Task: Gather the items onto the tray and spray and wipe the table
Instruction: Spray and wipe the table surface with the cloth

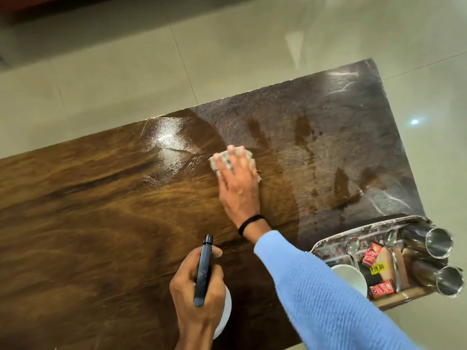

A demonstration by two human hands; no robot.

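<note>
My right hand (238,184) lies flat with straight fingers on a pale checked cloth (217,161), pressing it onto the glossy brown wooden table (101,210) near its middle. The right half of the table shows wet streaks and smears. My left hand (199,296) grips a spray bottle (204,269) with a black head and white body, held over the table's near edge. A patterned tray (328,242) at the near right corner holds two steel cups (438,242), spoons, a white bowl (350,275) and small red packets.
Pale tiled floor (126,72) surrounds the table on the far side and the right. The tray overhangs the table's right end. A bright light reflection sits on the tabletop at the far edge.
</note>
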